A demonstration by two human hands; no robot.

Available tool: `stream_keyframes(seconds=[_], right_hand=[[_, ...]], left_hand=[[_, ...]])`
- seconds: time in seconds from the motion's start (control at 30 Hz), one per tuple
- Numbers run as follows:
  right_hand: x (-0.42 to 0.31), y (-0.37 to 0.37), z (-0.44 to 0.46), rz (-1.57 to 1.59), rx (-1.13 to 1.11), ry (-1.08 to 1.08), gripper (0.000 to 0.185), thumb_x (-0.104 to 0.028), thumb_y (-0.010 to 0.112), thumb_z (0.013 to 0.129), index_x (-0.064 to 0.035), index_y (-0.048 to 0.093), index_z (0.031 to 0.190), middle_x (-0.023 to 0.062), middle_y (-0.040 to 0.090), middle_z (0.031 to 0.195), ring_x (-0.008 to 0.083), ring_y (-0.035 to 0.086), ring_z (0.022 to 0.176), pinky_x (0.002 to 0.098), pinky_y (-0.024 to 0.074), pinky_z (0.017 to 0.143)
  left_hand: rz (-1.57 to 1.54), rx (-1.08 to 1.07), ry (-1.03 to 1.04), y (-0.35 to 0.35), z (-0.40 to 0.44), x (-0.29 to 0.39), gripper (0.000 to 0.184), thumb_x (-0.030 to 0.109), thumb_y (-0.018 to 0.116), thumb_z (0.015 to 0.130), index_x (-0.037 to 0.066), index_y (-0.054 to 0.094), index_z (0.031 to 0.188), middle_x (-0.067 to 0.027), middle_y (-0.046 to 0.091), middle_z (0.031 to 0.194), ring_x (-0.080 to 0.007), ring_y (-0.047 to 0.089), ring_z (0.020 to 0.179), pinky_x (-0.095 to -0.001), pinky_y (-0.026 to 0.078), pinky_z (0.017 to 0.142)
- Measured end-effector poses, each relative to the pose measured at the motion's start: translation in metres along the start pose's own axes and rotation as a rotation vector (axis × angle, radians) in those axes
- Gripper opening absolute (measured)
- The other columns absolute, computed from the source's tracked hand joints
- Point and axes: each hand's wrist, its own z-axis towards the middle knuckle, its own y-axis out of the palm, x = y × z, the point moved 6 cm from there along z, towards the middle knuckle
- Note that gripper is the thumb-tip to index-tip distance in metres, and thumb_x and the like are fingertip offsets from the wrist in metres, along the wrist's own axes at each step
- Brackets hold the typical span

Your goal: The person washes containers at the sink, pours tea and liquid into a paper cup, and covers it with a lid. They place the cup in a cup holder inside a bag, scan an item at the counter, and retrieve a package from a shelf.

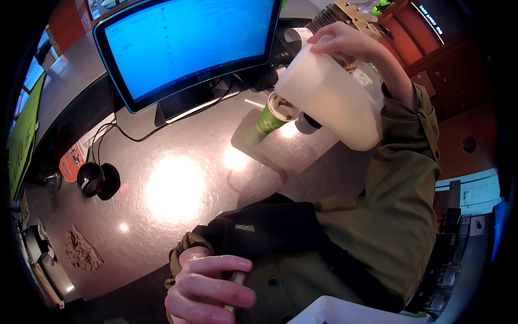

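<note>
My right hand (345, 43) is raised at the upper right, its fingers closed on the upper part of a translucent white pitcher (329, 97). The pitcher is tilted and seems to hold something pale. Its rim end lies over a green and white paper cup (270, 117), which stands on the metal counter; whether liquid is flowing cannot be made out. Brown contents show in the cup's mouth. Low in the picture, close to my body, my left hand (210, 289) has its fingers curled around a small flat thing with a cream edge (237, 278), mostly hidden by the fingers.
A lit touchscreen (189, 43) stands behind the metal counter (216, 189), with a cable running left. A black rounded device (90, 179) sits at the left, near a crumpled brown piece (82, 249). Cardboard carriers (345, 19) are stacked behind the pitcher. A white container edge (350, 313) shows below.
</note>
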Motion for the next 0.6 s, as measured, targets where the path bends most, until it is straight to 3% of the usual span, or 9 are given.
stream_keyframes(seconds=[0.13, 0.2, 0.37, 0.5, 0.6], right_hand=[[0.0, -0.002, -0.003, 0.035, 0.032, 0.046, 0.042, -0.023, 0.065, 0.076, 0.0068, 0.054, 0.104, -0.0032, 0.038, 0.049, 0.0036, 0.028, 0.035, 0.0206, 0.0182, 0.032], [0.007, -0.005, -0.002, 0.038, 0.032, 0.041, 0.04, -0.025, 0.064, 0.075, 0.0044, 0.057, 0.101, -0.0016, 0.041, 0.048, 0.0043, 0.031, 0.034, 0.0199, 0.0216, 0.03], [0.007, -0.008, -0.011, -0.006, 0.059, 0.072, 0.04, -0.024, 0.063, 0.075, 0.0036, 0.057, 0.102, -0.0019, 0.04, 0.048, 0.0045, 0.031, 0.034, 0.0202, 0.0233, 0.031], [0.01, -0.009, -0.019, 0.005, 0.055, 0.076, 0.043, -0.024, 0.065, 0.075, 0.0089, 0.055, 0.102, -0.0018, 0.04, 0.048, 0.0041, 0.03, 0.034, 0.0215, 0.0196, 0.031], [0.015, -0.009, -0.023, -0.033, 0.067, 0.073, 0.043, -0.026, 0.065, 0.075, 0.0075, 0.056, 0.102, -0.0025, 0.039, 0.047, 0.0041, 0.03, 0.034, 0.0215, 0.0199, 0.031]], left_hand=[[0.015, 0.033, -0.171, -0.007, -0.01, 0.006, 0.024, 0.026, 0.044, 0.09, 0.004, 0.039, 0.099, -0.0067, 0.045, 0.096, -0.0248, 0.051, 0.092, -0.0575, 0.04, 0.075], [0.014, 0.028, -0.173, -0.007, -0.009, 0.006, 0.024, 0.026, 0.044, 0.09, 0.003, 0.039, 0.098, -0.0056, 0.044, 0.097, -0.0248, 0.051, 0.091, -0.0577, 0.04, 0.073], [0.017, 0.064, 0.041, -0.006, -0.011, 0.004, 0.025, 0.025, 0.044, 0.09, 0.001, 0.04, 0.097, -0.0054, 0.042, 0.099, -0.026, 0.051, 0.09, -0.0584, 0.04, 0.071], [0.027, 0.061, 0.003, -0.004, -0.009, 0.003, 0.026, 0.025, 0.044, 0.089, 0.0, 0.04, 0.096, -0.0046, 0.042, 0.099, -0.0259, 0.051, 0.089, -0.0585, 0.04, 0.07], [0.025, 0.04, -0.032, -0.005, -0.008, 0.002, 0.026, 0.025, 0.044, 0.089, 0.0, 0.04, 0.096, -0.0044, 0.042, 0.1, -0.0258, 0.051, 0.089, -0.0584, 0.041, 0.07]])
